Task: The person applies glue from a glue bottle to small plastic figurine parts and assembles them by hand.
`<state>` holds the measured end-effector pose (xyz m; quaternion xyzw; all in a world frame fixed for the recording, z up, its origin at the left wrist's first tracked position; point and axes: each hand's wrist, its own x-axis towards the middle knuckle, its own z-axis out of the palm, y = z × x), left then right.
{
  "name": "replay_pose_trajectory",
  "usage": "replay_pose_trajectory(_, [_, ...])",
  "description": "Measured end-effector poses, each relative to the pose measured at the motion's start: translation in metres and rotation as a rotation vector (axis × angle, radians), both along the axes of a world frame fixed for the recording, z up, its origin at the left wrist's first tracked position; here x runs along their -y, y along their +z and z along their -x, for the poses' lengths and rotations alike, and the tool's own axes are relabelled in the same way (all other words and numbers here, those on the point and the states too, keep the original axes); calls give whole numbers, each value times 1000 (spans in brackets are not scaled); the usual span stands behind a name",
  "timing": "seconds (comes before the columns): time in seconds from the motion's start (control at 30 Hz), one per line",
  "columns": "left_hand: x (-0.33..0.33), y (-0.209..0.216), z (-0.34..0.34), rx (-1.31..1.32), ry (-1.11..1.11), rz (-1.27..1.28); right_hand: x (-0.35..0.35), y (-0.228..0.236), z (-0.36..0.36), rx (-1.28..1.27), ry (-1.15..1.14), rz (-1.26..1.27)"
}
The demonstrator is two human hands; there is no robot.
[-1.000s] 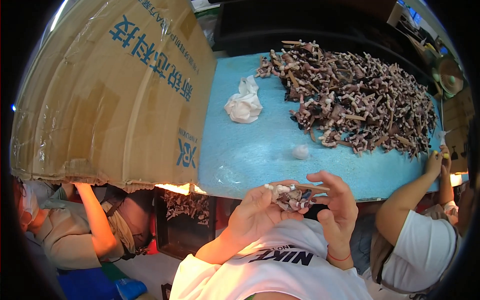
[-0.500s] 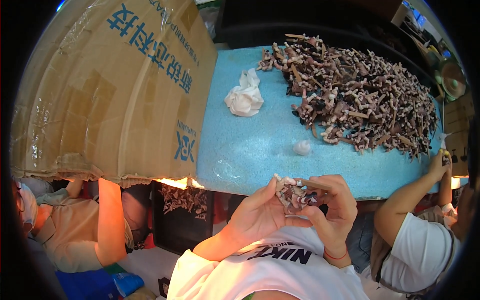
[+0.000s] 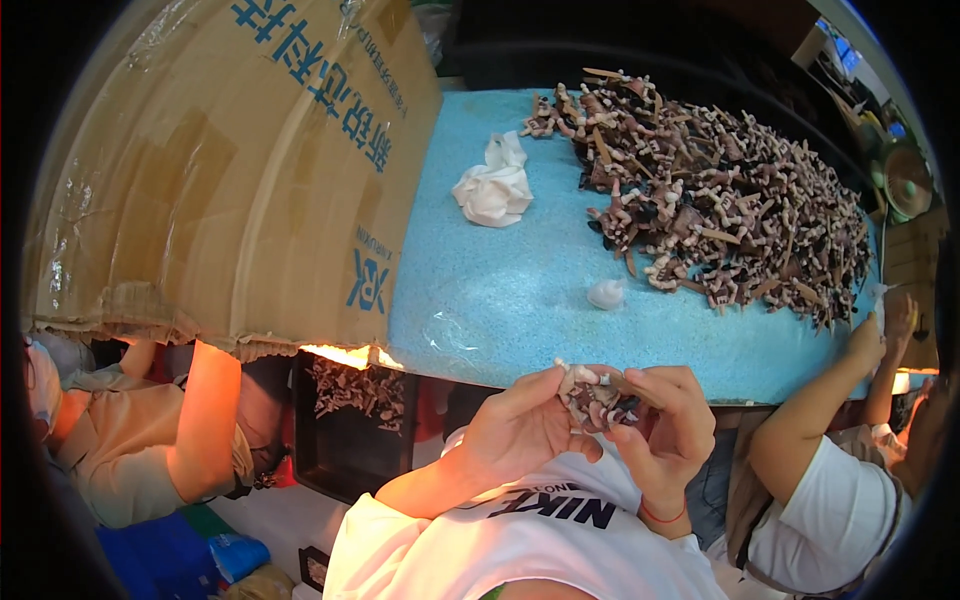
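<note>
Just off the near edge of the blue tabletop (image 3: 490, 290), both my hands hold a small toy figurine (image 3: 592, 397) in pale, brown and dark colours. My left hand (image 3: 525, 428) grips one side of it between thumb and fingers. From the other side my right hand (image 3: 672, 420) pinches it, with a flat brown piece by its fingertips; whether that piece belongs to the figurine I cannot tell. Fingers cover part of the figurine. Farther off on the tabletop lies a large pile of similar figurines (image 3: 730, 200), with flat tan pieces sticking out.
A tall cardboard box (image 3: 220, 210) borders the tabletop on the left. On the table lie a crumpled white tissue (image 3: 495, 190) and a small white lump (image 3: 606, 293). Below the box stands a black tray (image 3: 345, 455) holding small parts. Co-workers sit at left (image 3: 205, 420) and right (image 3: 825, 480).
The figurine has turned a little between my hands, which stay in nearly the same place. The right co-worker's hands have shifted, and the whole view has moved slightly.
</note>
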<state>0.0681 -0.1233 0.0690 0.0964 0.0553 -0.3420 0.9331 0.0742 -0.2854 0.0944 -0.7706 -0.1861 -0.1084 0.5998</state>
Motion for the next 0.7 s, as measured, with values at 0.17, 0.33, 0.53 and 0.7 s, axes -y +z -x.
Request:
replay_pose_trajectory(0.17, [-2, -1, 1, 170, 23, -54, 1, -6, 4, 98, -3, -23])
replay_pose_trajectory(0.33, [-3, -3, 3, 181, 12, -62, -1, -8, 5, 113, -8, -37])
replay_pose_trajectory(0.53, [-4, -7, 4, 66, -38, 7, -6, -11, 4, 18, -49, -116])
replay_pose_trajectory(0.7, [-3, -7, 5, -21, -73, 101, -7, -9, 1, 6, -59, -139])
